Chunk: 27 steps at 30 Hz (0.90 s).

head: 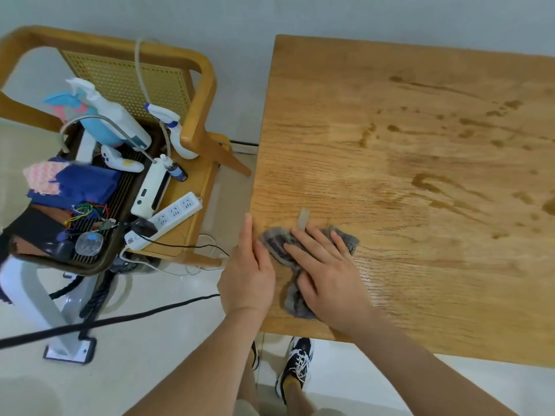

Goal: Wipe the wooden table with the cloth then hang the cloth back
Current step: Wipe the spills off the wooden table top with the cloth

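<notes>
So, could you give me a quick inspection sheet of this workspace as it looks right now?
Surface: light wooden table, wet streaks and drops across its right part.
Job's things: crumpled grey cloth near the table's left edge.
Clutter: cane-backed wooden chair piled with white spray bottle, folded blue fabric, white power strip.
Hands: right hand presses flat on the cloth; left hand open, at the table's left edge.
Cables: thick black cable across the floor.
Surroundings: pale floor, plain wall, black-and-white sneaker by the table's near edge.
</notes>
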### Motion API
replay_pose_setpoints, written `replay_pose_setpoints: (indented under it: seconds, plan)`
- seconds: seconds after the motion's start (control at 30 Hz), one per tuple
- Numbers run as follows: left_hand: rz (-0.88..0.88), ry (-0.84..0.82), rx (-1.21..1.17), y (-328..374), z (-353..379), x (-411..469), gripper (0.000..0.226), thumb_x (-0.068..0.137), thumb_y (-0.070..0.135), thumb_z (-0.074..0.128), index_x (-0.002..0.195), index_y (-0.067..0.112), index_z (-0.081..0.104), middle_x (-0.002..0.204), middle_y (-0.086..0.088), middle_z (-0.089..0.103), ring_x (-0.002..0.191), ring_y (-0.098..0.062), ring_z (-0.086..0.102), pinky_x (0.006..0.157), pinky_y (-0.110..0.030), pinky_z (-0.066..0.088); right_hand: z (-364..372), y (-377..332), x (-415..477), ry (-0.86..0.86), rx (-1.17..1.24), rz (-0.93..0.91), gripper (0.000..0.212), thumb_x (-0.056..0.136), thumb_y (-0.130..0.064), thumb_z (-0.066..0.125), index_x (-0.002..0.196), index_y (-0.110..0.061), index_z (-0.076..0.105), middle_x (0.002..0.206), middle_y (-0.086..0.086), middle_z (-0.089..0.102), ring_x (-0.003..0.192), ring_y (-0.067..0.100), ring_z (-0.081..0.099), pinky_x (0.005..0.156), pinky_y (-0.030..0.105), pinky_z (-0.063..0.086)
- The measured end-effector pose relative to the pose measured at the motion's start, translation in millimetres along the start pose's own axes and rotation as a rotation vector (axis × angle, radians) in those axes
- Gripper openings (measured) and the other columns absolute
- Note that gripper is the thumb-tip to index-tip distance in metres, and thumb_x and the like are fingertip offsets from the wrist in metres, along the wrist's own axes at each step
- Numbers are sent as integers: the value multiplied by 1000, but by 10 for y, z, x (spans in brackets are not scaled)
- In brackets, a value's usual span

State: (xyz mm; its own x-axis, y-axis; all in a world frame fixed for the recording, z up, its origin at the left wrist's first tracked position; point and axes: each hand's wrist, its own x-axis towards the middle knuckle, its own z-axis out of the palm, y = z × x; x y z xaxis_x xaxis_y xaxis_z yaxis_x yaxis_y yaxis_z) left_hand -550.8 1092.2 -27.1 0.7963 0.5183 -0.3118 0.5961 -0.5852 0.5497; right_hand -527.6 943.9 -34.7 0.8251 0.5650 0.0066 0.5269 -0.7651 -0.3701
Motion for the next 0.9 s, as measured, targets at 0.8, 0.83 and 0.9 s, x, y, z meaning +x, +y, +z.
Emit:
replay_pose_setpoints:
  seconds: [0.8, 0.83, 0.9]
  plan:
    - [108, -205, -244, 37, -65, 402, 43, 99, 38, 29, 141, 33, 24, 120, 4, 53, 91, -14, 58, 72, -34, 48, -55, 81, 227, 155, -108, 779, 50, 102, -34, 32, 151, -23, 33, 160, 3, 24, 149, 28, 15, 119, 56, 9]
    - [99, -219, -250, 89, -77, 487, 37, 99, 38, 29, 135, 29, 31, 117, 1, 56, 88, -14, 58, 72, -35, 48, 5, -52, 389, 160, -93, 806, 51, 102, -34, 32, 152, -23, 32, 161, 3, 23, 149, 28, 14, 119, 56, 8]
    - [58, -244, -272, 235, -128, 694, 30, 100, 36, 31, 124, 21, 42, 111, 1, 56, 88, -15, 54, 75, -33, 40, 134, -360, 619, 156, -98, 650, 52, 99, -34, 33, 150, -23, 36, 159, 4, 28, 148, 29, 18, 119, 56, 10]
